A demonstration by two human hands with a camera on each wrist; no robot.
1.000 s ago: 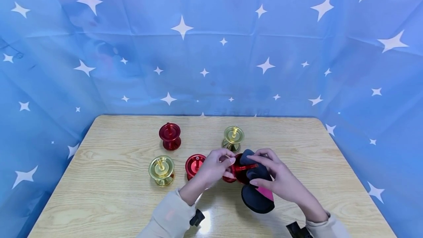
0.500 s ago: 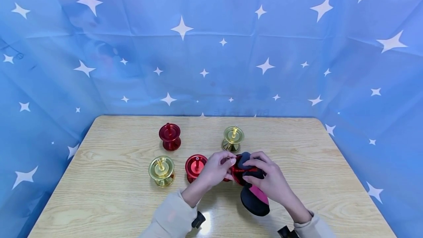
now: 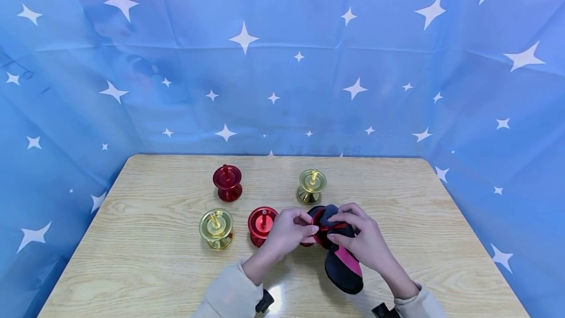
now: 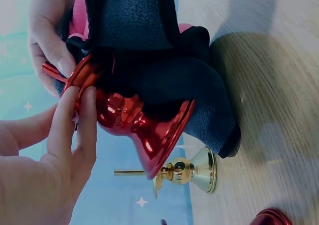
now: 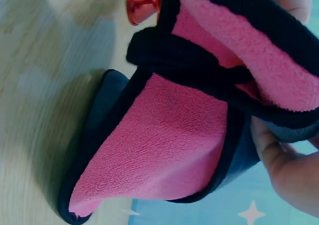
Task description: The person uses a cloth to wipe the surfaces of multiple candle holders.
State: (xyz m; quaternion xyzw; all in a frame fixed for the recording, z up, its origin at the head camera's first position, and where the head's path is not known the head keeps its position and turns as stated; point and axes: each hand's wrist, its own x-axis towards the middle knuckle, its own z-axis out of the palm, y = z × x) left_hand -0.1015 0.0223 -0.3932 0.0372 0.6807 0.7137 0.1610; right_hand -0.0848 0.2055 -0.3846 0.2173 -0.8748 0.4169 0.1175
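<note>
My left hand (image 3: 287,233) pinches the dish rim of a shiny red candle holder (image 4: 124,113), tilted on its side above the table in the left wrist view. My right hand (image 3: 363,239) grips a folded cloth (image 5: 154,140), dark on one side and pink on the other. The cloth is pressed against the holder's dish around its red spike (image 4: 54,71). A loose cloth flap hangs below the right hand, toward the table. Fingers and cloth hide part of the holder's dish in the head view.
Another red candle holder (image 3: 261,225) stands just left of my left hand, and a gold one (image 3: 216,229) farther left. Behind are a dark red holder (image 3: 227,183) and a second gold one (image 3: 312,185). They stand on a wooden table (image 3: 132,259) before a starry blue curtain (image 3: 282,63).
My right hand has moved left with the cloth, bringing it closer over the red holder's dish and spike. The left hand has shifted slightly, still pinching the rim. The standing holders have not moved.
</note>
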